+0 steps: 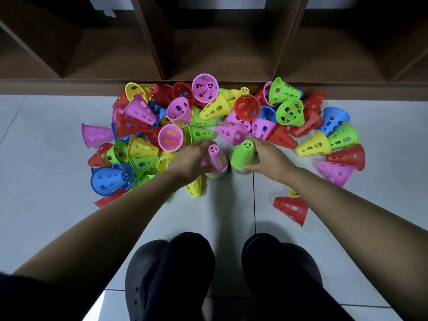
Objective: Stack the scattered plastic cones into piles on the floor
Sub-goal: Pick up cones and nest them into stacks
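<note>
Two upright piles of perforated plastic cones stand side by side on the floor. A pink cone [216, 156] tops the left pile, and my left hand [190, 159] grips it from the left. A green cone [244, 152] tops the right pile, above blue, red and yellow rims; my right hand [268, 158] grips it from the right. Behind and beside them lie several scattered cones in pink, red, yellow, green and blue, such as a big blue cone [107, 180] at the left and a yellow cone [312, 147] at the right.
A dark wooden shelf unit [162, 54] runs along the far edge of the heap. A red cone [293, 209] lies alone at the near right, and a yellow cone [195, 186] lies under my left wrist. My dark shoes [171, 274] stand on the pale tiled floor [46, 158].
</note>
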